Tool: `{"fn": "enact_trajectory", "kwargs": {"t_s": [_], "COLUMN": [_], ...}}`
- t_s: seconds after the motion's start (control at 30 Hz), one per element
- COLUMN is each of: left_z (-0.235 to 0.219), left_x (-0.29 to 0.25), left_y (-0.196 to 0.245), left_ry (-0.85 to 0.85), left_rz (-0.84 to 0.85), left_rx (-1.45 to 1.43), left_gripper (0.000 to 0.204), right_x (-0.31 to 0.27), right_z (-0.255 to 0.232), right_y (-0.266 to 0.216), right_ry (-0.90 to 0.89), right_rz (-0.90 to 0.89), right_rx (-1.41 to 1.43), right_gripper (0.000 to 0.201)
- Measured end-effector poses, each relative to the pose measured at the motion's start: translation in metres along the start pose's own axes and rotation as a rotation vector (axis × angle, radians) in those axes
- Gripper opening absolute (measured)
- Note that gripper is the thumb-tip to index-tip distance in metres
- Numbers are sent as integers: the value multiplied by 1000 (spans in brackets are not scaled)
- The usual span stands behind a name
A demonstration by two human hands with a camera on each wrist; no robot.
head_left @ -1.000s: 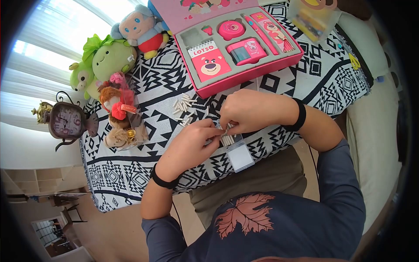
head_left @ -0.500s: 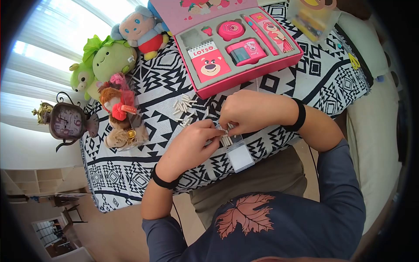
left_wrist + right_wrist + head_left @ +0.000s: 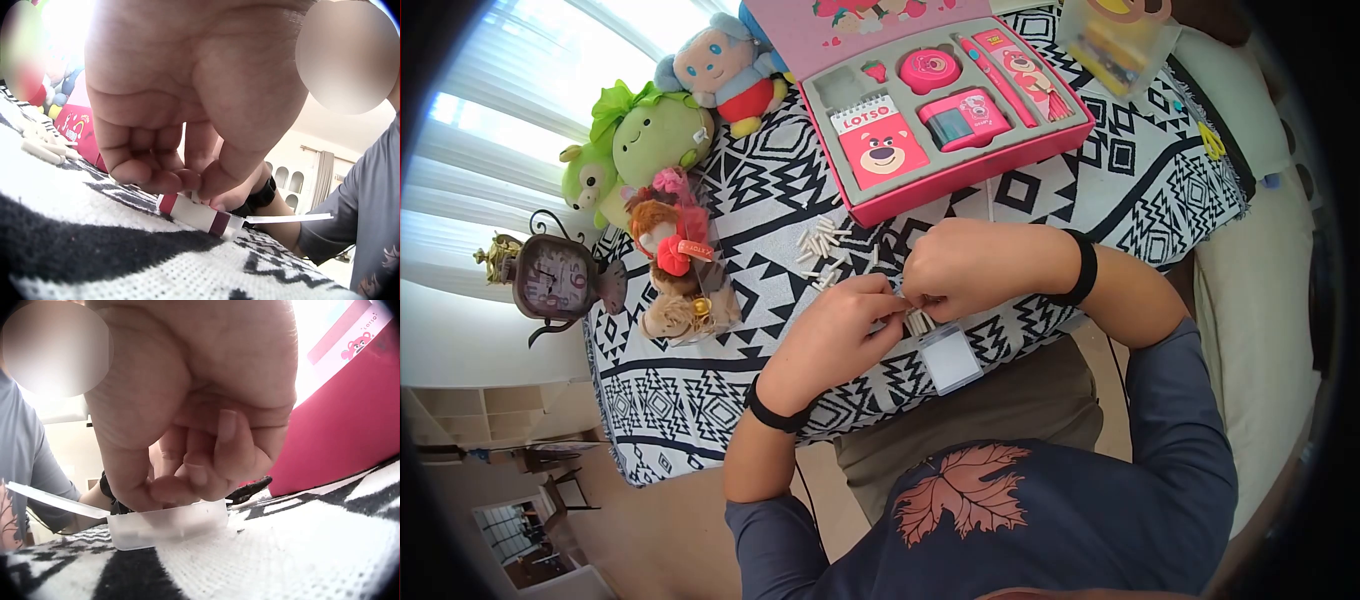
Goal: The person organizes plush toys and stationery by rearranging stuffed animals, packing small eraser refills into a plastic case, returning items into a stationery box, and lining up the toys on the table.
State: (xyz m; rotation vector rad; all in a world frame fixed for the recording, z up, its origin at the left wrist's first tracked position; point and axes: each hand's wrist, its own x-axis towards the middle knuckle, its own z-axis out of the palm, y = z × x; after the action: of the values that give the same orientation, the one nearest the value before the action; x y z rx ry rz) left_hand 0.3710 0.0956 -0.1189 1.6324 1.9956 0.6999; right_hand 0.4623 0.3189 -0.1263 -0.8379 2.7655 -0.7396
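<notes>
A small translucent plastic box with red bands (image 3: pixel 197 214) lies on the patterned cloth near the person, its hinged lid (image 3: pixel 950 362) folded out toward the body. Short white cylinders (image 3: pixel 920 322) lie side by side inside it. The left hand (image 3: pixel 840 330) has thumb and fingertips together at the box's left edge, a small white cylinder (image 3: pixel 195 197) showing beneath them. The right hand (image 3: pixel 965 265) is bent over the box with curled fingers, thumb and forefinger at its opening; whatever they pinch is hidden. More white cylinders (image 3: pixel 820 240) lie loose beyond the left hand.
An open pink gift box (image 3: pixel 960 180) with a notepad and stationery stands behind the hands. Plush toys (image 3: pixel 660 140), bagged dolls (image 3: pixel 675 260) and a table clock (image 3: pixel 555 280) are at left. Yellow scissors (image 3: pixel 1211 141) and a translucent bag (image 3: pixel 1115 50) lie at right.
The right hand has turned lower over the small box. A white cylinder that showed between its fingers is now out of sight. The left hand stays in place.
</notes>
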Motion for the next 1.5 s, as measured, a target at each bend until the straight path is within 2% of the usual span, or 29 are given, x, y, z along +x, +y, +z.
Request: {"fn": "enact_trajectory", "kwargs": {"t_s": [0.13,0.2,0.3,0.33,0.4,0.57,0.7,0.83,0.9,1.0,1.17,1.3,1.5], "left_z": [1,-1,-3,-3,-2,1,-2,1,2,-2,-2,-3,-1], "left_x": [0,-1,-1,-1,-2,-1,-1,0,0,0,-2,-2,-2], "left_y": [-1,1,5,6,6,1,4,2,2,5,5,4,1], "left_ry": [17,27,-3,-49,-98,-39,-87,-25,7,3,101,89,73], "left_rz": [21,25,59,59,59,105,71,108,125,58,3,8,59], "left_rx": [10,25,-8,-2,2,-20,13,-35,-59,-47,-112,-124,-86], "left_gripper": [24,25,28,30,31,29,28,24,23,19,15,12,11], "right_x": [-6,-10,-15,-14,-11,-8,-7,-6,-5,-6,-6,-6,-5], "right_z": [-12,-21,-28,-30,-33,-14,-9,-18,-24,-16,-12,-15,-13], "right_y": [1,2,2,1,-2,5,4,-1,-3,3,6,3,3], "right_ry": [9,6,1,2,-126,-116,-105,-112,-207,-165,-147,-130,-126], "right_rz": [-23,33,61,63,79,-16,-93,-11,33,-31,-24,39,-1], "right_rx": [131,292,359,359,335,301,266,311,265,269,246,275,261], "right_gripper": [10,10,10,10,13,17,15,14,13,13,13,12,10]}}
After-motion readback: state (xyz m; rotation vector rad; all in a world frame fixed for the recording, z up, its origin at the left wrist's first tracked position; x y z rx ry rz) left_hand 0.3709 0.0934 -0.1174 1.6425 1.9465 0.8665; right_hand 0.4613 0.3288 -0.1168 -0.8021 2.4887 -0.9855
